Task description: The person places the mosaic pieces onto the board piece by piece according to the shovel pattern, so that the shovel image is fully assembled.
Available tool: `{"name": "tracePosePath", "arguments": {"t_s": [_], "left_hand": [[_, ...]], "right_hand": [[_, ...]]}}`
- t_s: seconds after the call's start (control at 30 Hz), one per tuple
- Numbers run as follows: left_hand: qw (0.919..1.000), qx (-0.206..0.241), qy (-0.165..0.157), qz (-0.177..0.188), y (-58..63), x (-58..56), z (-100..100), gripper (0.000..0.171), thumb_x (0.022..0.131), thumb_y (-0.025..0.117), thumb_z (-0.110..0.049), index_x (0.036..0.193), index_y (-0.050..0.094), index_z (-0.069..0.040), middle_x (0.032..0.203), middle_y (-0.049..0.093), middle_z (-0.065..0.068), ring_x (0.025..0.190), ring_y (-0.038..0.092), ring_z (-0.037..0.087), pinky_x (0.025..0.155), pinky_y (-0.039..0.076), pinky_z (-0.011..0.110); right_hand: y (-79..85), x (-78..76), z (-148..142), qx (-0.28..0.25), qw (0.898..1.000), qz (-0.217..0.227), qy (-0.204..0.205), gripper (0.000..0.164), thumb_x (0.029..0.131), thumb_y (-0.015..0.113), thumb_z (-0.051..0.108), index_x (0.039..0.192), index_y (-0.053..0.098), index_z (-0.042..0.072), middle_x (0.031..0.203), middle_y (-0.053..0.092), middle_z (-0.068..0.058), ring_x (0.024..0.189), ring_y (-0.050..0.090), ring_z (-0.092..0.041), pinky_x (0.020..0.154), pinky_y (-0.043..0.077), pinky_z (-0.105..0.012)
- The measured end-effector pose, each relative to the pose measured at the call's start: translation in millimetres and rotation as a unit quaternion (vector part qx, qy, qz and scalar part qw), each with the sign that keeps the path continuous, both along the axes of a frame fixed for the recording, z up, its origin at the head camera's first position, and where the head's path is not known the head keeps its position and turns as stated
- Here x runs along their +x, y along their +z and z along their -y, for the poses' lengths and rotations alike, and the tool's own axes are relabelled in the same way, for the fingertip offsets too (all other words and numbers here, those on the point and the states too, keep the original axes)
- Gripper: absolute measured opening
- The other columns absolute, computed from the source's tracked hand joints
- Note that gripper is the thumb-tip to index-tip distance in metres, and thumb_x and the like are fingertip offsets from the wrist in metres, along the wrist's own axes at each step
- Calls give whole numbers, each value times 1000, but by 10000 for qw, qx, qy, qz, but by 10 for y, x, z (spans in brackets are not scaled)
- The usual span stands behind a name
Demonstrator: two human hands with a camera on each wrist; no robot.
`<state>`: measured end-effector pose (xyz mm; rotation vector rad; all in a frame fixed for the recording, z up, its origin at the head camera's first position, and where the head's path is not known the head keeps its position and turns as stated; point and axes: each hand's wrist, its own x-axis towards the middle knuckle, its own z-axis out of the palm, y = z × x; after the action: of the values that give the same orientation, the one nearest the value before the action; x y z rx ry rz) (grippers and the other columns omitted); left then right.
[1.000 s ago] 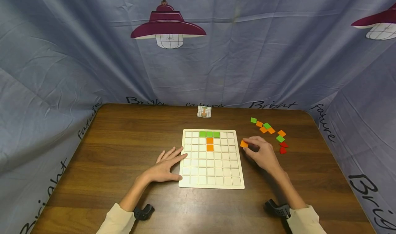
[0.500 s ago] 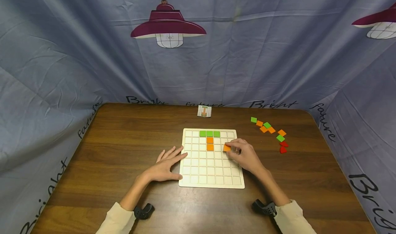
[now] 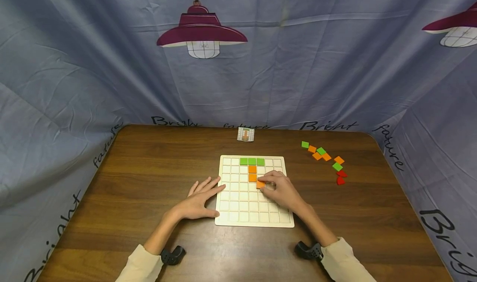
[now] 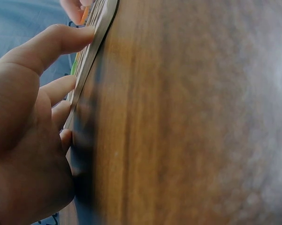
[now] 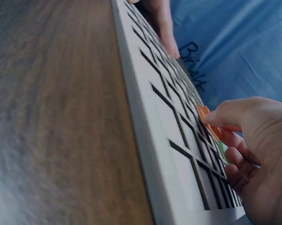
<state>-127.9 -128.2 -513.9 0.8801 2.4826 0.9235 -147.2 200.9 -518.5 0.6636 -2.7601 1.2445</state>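
Pinched between thumb and fingers of the right hand [image 3: 283, 191]: an orange tile [image 3: 259, 184]. Held over the middle part of the board [image 3: 244, 217], in the head view just below and to the right of the nearer of two set orange squares [image 3: 252, 177]. Impossible to tell contact with the board from a slight gap.

Pale and gridded, flat on the table [image 3: 149, 157], the board. Set side by side in the farthest row, three green tiles [image 3: 252, 161]; below the middle one, in a line toward the near edge, the two orange squares, each in a separate cell.

At the board's left edge, the left hand [image 3: 196, 204], fingers spread, with fingertips and thumb tip resting on the rim.

Well apart to the right, a straggling row of loose tiles [image 3: 326, 157]: three green, four orange and, at the near end, two red pieces [image 3: 340, 181]. Beyond the board's far edge, near the back of the table, a small card [image 3: 245, 134] with a printed grid and an orange upright shape.

At each wrist, a black device [image 3: 173, 256] and a cream sleeve [image 3: 139, 265]. Behind and on both sides, a blue-grey curtain [image 3: 298, 75] with dark red lamps [image 3: 201, 31] and black lettering [image 3: 329, 126].
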Motion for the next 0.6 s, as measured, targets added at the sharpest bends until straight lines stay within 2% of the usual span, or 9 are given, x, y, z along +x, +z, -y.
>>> {"name": "tracePosePath", "arguments": {"t_s": [0.17,0.3,0.6], "left_hand": [[10000,-36,5,-11,9,1,-3,83,86,73,-36,156,36,-13,166,15,9,151,4,36,113,-6,64],[10000,-29,7,5,19,6,-7,83,86,73,-35,156,36,-13,166,15,9,151,4,36,113,-6,64],[10000,-8,34,28,36,12,-9,82,85,73,-34,156,37,-12,165,16,10,150,5,37,112,-5,65]], "right_hand": [[-25,2,50,184,9998,-87,84,30,84,75,8,114,76,6,108,67,-1,105,56,-20,89,48,-41],[-48,-5,78,317,9992,-225,75,30,84,76,8,113,77,7,108,67,1,103,55,-19,88,47,-40],[-15,-15,174,442,9988,-134,176,28,84,76,9,112,77,8,108,66,0,101,54,-19,88,47,-39]]}}
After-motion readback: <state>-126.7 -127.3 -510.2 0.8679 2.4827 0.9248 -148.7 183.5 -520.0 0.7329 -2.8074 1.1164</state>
